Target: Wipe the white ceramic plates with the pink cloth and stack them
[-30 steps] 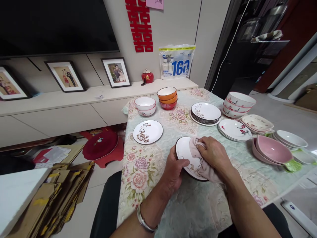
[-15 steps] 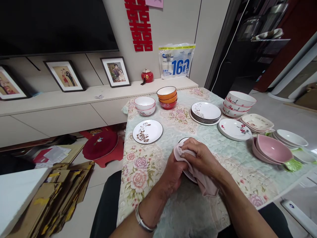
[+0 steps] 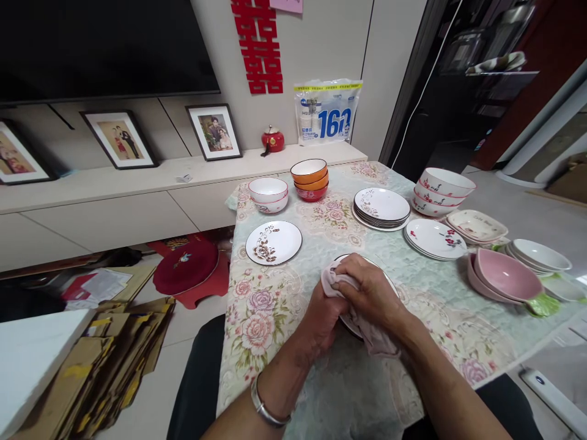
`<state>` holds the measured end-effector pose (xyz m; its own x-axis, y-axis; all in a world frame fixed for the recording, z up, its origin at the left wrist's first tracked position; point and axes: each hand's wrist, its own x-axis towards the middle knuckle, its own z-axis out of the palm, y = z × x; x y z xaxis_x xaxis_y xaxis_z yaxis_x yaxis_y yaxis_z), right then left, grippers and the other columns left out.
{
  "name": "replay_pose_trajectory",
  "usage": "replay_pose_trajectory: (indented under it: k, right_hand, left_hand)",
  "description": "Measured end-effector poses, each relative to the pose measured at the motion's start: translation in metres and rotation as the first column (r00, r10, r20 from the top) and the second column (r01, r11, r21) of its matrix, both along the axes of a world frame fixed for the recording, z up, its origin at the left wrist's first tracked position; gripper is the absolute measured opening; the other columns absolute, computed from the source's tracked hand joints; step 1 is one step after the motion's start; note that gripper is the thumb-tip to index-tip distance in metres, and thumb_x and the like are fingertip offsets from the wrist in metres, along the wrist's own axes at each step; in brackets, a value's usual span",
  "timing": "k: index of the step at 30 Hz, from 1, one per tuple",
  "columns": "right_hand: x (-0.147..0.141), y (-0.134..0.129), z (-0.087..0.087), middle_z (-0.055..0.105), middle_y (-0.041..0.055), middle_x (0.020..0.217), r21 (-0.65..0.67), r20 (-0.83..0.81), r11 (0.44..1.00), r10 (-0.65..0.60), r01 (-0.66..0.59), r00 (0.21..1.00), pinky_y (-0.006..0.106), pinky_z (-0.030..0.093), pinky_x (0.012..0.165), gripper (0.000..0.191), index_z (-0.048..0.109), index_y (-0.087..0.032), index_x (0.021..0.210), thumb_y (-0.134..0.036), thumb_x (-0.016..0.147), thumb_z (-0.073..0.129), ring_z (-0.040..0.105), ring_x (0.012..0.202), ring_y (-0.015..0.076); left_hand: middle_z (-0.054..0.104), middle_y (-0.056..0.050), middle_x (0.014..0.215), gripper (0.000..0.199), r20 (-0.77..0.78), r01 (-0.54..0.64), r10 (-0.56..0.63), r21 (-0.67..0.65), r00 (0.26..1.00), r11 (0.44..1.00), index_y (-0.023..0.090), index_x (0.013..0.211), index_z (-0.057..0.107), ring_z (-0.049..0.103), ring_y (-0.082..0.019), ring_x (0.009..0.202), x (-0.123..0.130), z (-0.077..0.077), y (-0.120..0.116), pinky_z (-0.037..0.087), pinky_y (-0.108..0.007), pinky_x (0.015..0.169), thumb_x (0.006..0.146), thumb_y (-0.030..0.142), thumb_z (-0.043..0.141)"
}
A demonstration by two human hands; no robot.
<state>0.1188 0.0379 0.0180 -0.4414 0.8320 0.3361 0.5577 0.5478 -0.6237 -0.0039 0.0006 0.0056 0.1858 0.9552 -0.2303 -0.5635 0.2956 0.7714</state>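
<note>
Low over the near part of the table is a white plate [image 3: 352, 326] with a dark rim, mostly covered by my hands and a pale pink cloth [image 3: 378, 342]. My left hand [image 3: 323, 310] is closed at the plate's left edge, with a fold of the cloth against its fingers. Bunched in the fingers of my right hand [image 3: 370, 288] is the cloth, pressed against the plate's edge, its loose end hanging down over the plate. Beyond them lies a single white plate [image 3: 274, 243] with a brown flower pattern.
Stacked plates [image 3: 381, 205], flowered plates [image 3: 435, 239], white bowls [image 3: 268, 194], orange bowls [image 3: 310, 178], tall bowls [image 3: 443, 190] and pink dishes [image 3: 507, 276] stand on the flowered tablecloth [image 3: 259, 305]. A red stool [image 3: 188, 269] and flattened cardboard [image 3: 92, 366] are left of the table.
My right hand and the cloth have shifted slightly along the plate, showing more of its right rim. The cloth's loose end sits a little higher and farther left.
</note>
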Motion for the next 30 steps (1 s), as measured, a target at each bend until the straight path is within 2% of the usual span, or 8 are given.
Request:
replay_pose_trajectory:
  k: [2, 6, 8, 12, 20, 23, 27, 30]
  right_hand:
    - [0.002, 0.002, -0.002, 0.061, 0.0045, 0.094, 0.037, 0.013, 0.999, -0.019, 0.019, 1.000, 0.031, 0.046, 0.083, 0.015, 0.064, -0.022, 0.094, -0.014, 0.086, 0.053, 0.057, 0.093, 0.0188]
    - [0.021, 0.012, -0.008, 0.060, 0.0106, 0.113, 0.161, 0.114, 0.961, -0.244, 0.224, 0.963, 0.041, 0.042, 0.095, 0.016, 0.066, -0.020, 0.097, -0.020, 0.087, 0.055, 0.052, 0.110, 0.0263]
    - [0.031, 0.016, -0.009, 0.061, 0.0105, 0.118, 0.119, 0.121, 0.962, -0.258, 0.244, 0.958, 0.041, 0.042, 0.096, 0.016, 0.066, -0.020, 0.098, -0.022, 0.086, 0.056, 0.053, 0.111, 0.0261]
    - [0.040, 0.018, -0.008, 0.069, 0.0045, 0.102, -0.060, 0.091, 0.966, -0.244, 0.250, 0.966, 0.033, 0.045, 0.085, 0.019, 0.066, -0.022, 0.100, -0.024, 0.085, 0.054, 0.062, 0.093, 0.0202]
    - [0.043, 0.020, -0.013, 0.071, 0.0048, 0.093, -0.111, 0.180, 0.875, -0.448, 0.471, 0.876, 0.031, 0.043, 0.072, 0.023, 0.066, -0.021, 0.101, -0.031, 0.085, 0.054, 0.062, 0.079, 0.0203]
    - [0.043, 0.020, -0.015, 0.069, 0.0075, 0.095, -0.031, 0.236, 0.879, -0.456, 0.476, 0.858, 0.033, 0.043, 0.076, 0.023, 0.067, -0.019, 0.102, -0.027, 0.085, 0.053, 0.060, 0.082, 0.0216]
    - [0.040, 0.018, -0.014, 0.062, 0.0135, 0.099, 0.196, 0.288, 0.850, -0.526, 0.488, 0.800, 0.038, 0.041, 0.082, 0.023, 0.071, -0.017, 0.097, -0.021, 0.085, 0.052, 0.054, 0.094, 0.0271]
    - [0.034, 0.015, -0.011, 0.059, 0.0126, 0.096, 0.220, 0.283, 0.839, -0.543, 0.498, 0.791, 0.036, 0.043, 0.077, 0.025, 0.071, -0.017, 0.100, -0.020, 0.087, 0.050, 0.053, 0.091, 0.0261]
  left_hand:
    - [0.061, 0.003, 0.067, 0.062, 0.006, 0.010, -0.010, -0.006, 1.000, 1.000, 0.016, 0.105, 0.064, 0.055, -0.013, 0.061, 0.000, 0.000, 0.000, 0.042, -0.023, 0.058, 0.047, 0.001, 0.050]
    - [0.069, 0.000, 0.084, 0.081, 0.040, 0.078, -0.077, -0.004, 0.996, 0.997, 0.020, 0.124, 0.058, 0.062, -0.018, 0.071, -0.004, 0.001, 0.001, 0.046, -0.026, 0.063, 0.046, 0.000, 0.049]
    - [0.072, -0.002, 0.092, 0.083, 0.036, 0.090, -0.090, -0.009, 0.995, 0.996, 0.020, 0.126, 0.058, 0.065, -0.020, 0.078, -0.005, 0.001, 0.001, 0.049, -0.028, 0.069, 0.045, 0.000, 0.050]
    - [0.074, -0.004, 0.094, 0.081, 0.029, 0.086, -0.085, -0.044, 0.996, 0.995, 0.018, 0.125, 0.059, 0.067, -0.024, 0.084, -0.006, 0.001, 0.002, 0.052, -0.033, 0.075, 0.046, 0.002, 0.053]
    - [0.074, -0.007, 0.095, 0.069, 0.080, -0.087, 0.094, -0.088, 0.992, 0.992, 0.016, 0.117, 0.060, 0.067, -0.027, 0.090, -0.003, 0.004, 0.002, 0.053, -0.037, 0.079, 0.049, 0.005, 0.060]
    - [0.074, -0.007, 0.096, 0.071, 0.037, -0.107, 0.110, -0.094, 0.993, 0.990, 0.016, 0.116, 0.062, 0.067, -0.027, 0.090, -0.002, 0.003, 0.003, 0.053, -0.037, 0.079, 0.046, 0.004, 0.058]
    - [0.074, -0.007, 0.098, 0.074, 0.004, -0.044, 0.044, -0.061, 0.999, 0.997, 0.017, 0.118, 0.062, 0.067, -0.027, 0.091, -0.002, 0.002, 0.002, 0.053, -0.036, 0.079, 0.046, 0.004, 0.055]
    - [0.074, -0.005, 0.096, 0.076, 0.004, 0.026, -0.025, -0.056, 1.000, 0.998, 0.019, 0.120, 0.061, 0.067, -0.026, 0.088, -0.003, 0.003, 0.000, 0.052, -0.035, 0.076, 0.046, 0.003, 0.054]
